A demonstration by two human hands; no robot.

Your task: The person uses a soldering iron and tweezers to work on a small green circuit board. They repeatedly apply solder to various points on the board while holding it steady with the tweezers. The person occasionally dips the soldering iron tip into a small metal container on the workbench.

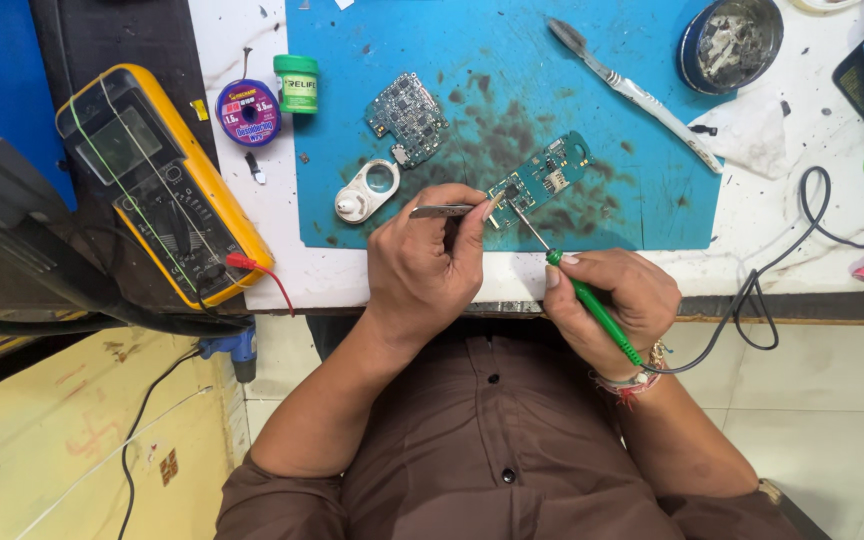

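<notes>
Circuit board [540, 180] lies on the blue mat [602, 120]; left hand [422, 265] fingers pinch tweezers [442, 211], right hand [617, 300] fingers grip a green soldering iron [582, 295]. Round tin [730, 42] beyond the mat holds grey scraps.

The mat [592, 130] was bright blue, smudged with dark sooty blotches toward its middle. On it lay a teal-green circuit board [544, 180] and, at its ten o'clock, a grey-green board [407, 117] dotted with silver. The soldering iron [592, 305] had a vivid green handle. The multimeter [157, 185] was yellow-edged with a black face (a red lead plugged in). The table [252, 215] was white, speckled with dark marks; the shirt [492, 440] was brown.
</notes>
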